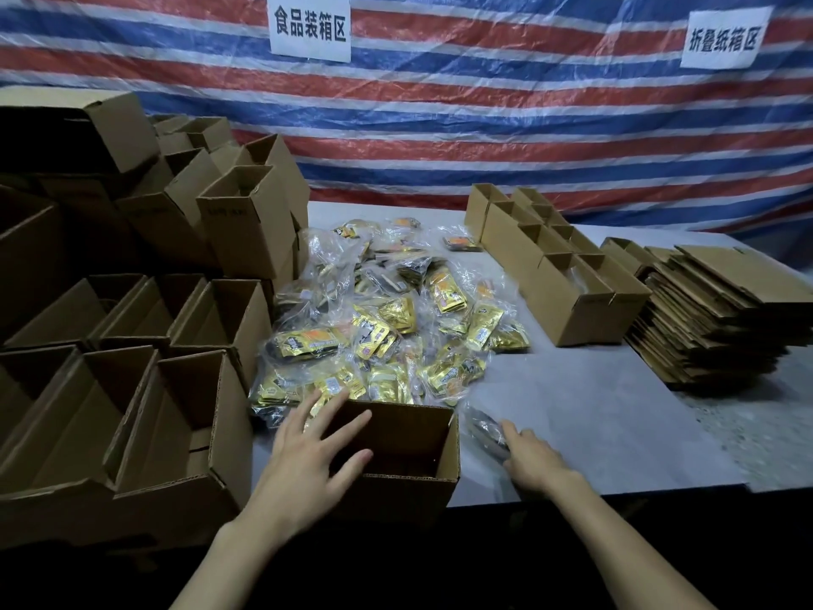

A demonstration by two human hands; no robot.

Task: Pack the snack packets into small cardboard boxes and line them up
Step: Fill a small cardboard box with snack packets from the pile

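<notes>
Right hand (534, 460) grips a packet (486, 429) (blurred, label unreadable).

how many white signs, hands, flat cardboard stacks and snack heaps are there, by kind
white paper signs: 2
bare hands, left hand and right hand: 2
stack of flattened brown cardboard boxes: 1
heap of gold foil snack packets: 1
Total: 6
</notes>
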